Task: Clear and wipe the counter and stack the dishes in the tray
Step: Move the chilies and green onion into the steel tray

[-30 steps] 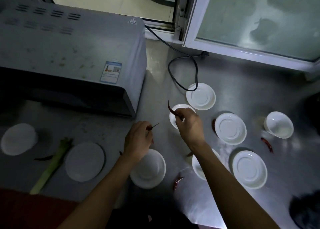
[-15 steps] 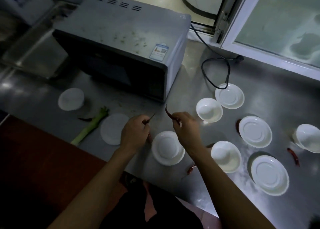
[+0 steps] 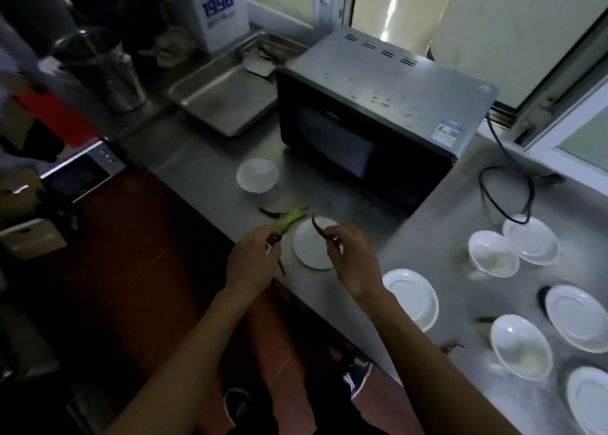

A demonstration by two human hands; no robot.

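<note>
We see both bare forearms reaching up from the bottom edge, left from about 7 o'clock, right from about 5 o'clock, converging toward centre frame. Left hand sits at roughly 9 o'clock of the right hand, near it but apart. Left fingers are curled in, thumb and forefinger pinched closed on a thin dark chili that points down toward 6 o'clock. Right hand is knuckles up, wrist slightly bent, fingertips pinched closed on a red chili whose tip sticks up toward 11 o'clock.
</note>
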